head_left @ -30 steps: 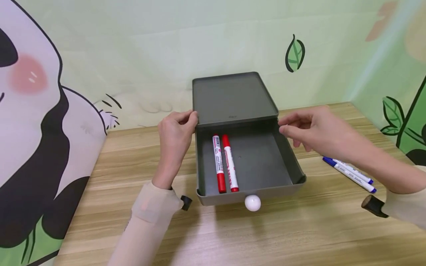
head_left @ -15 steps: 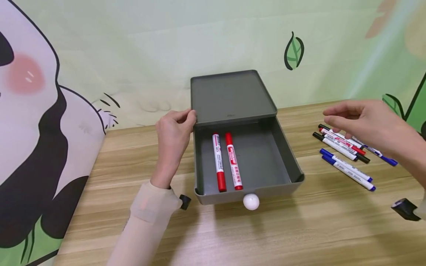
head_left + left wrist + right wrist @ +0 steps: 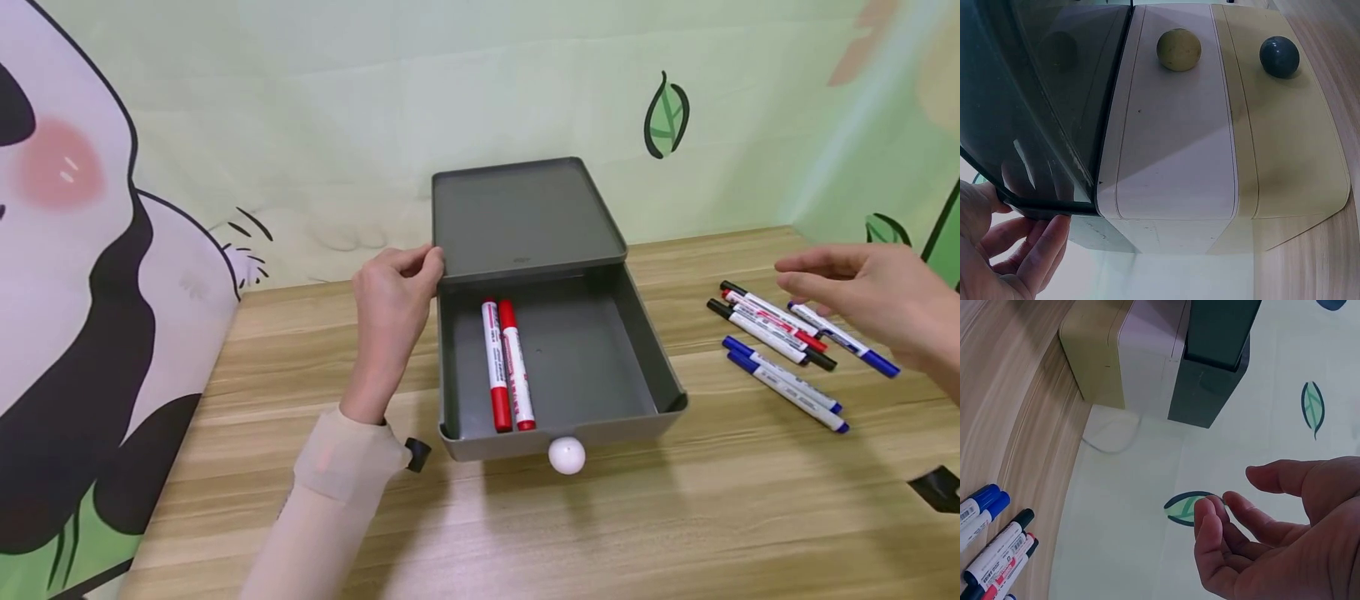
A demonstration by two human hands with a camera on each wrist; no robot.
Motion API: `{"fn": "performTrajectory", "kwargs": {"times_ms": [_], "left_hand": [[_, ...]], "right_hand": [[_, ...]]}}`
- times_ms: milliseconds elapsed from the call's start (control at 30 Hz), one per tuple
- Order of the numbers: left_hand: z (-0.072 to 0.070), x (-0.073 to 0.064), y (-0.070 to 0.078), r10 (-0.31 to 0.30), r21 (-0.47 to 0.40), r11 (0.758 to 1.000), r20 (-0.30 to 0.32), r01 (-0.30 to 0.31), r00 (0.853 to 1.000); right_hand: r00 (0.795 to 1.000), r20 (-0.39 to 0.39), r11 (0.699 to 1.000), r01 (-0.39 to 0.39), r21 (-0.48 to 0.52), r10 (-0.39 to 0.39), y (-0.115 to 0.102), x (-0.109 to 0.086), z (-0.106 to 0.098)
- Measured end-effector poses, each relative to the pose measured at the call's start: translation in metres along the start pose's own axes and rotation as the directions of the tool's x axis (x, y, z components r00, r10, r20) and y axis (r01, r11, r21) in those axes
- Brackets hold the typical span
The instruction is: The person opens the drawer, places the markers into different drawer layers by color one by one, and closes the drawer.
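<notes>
A dark grey drawer (image 3: pixel 600 358) with a white knob (image 3: pixel 567 456) stands pulled out of its casing (image 3: pixel 525 221). Inside, at its left, two red markers (image 3: pixel 496 367) lie side by side. My left hand (image 3: pixel 393 321) holds the casing's left side near its front edge, and in the left wrist view its fingers (image 3: pixel 1044 250) lie against the dark unit's edge. Above the loose markers on the right hovers my right hand (image 3: pixel 873 292), with thumb and fingers apart and nothing between them. The right wrist view also shows this hand (image 3: pixel 1285 531) holding nothing.
Black, red and blue markers (image 3: pixel 772 325) lie in a loose group on the wooden table (image 3: pixel 675 517), with two blue markers (image 3: pixel 787 387) in front. Beneath the dark unit are a white drawer (image 3: pixel 1172 137) and a yellow drawer (image 3: pixel 1291 137), both closed. A printed wall (image 3: pixel 337 125) stands behind.
My right hand has moved right, from beside the drawer to above the loose markers. Inside the drawer, the right-hand red marker rolled right, then back beside the other. My left hand stays in place.
</notes>
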State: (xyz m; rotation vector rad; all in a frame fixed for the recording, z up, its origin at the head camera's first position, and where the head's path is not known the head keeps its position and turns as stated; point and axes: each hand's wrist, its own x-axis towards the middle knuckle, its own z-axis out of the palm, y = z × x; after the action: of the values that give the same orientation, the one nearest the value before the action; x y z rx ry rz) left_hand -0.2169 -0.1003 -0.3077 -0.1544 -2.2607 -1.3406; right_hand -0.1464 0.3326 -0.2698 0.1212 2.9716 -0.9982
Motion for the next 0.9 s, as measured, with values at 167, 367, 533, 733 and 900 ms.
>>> {"fn": "performTrajectory", "kwargs": {"times_ms": [167,367,533,733,900], "left_hand": [[0.001,0.001,0.000,0.006,0.004,1.000,0.000,-0.006,1.000],[0.000,0.001,-0.001,0.006,0.000,1.000,0.000,-0.006,1.000],[0.000,0.001,0.000,0.009,0.003,1.000,0.000,-0.009,1.000],[0.000,0.000,0.001,0.004,0.004,1.000,-0.002,-0.004,1.000],[-0.001,0.000,0.000,0.001,0.006,1.000,0.003,-0.001,1.000]], "right_hand": [[0.999,-0.037,1.000,0.001,0.020,0.000,0.010,0.005,0.002],[0.998,-0.057,0.998,-0.011,0.055,0.014,0.025,0.016,0.004],[0.996,-0.077,0.997,-0.047,0.069,0.052,0.040,0.026,0.006],[0.995,-0.081,0.996,-0.054,0.078,0.060,0.060,0.037,0.008],[0.995,-0.077,0.995,-0.062,0.079,0.068,0.075,0.045,0.012]]}}
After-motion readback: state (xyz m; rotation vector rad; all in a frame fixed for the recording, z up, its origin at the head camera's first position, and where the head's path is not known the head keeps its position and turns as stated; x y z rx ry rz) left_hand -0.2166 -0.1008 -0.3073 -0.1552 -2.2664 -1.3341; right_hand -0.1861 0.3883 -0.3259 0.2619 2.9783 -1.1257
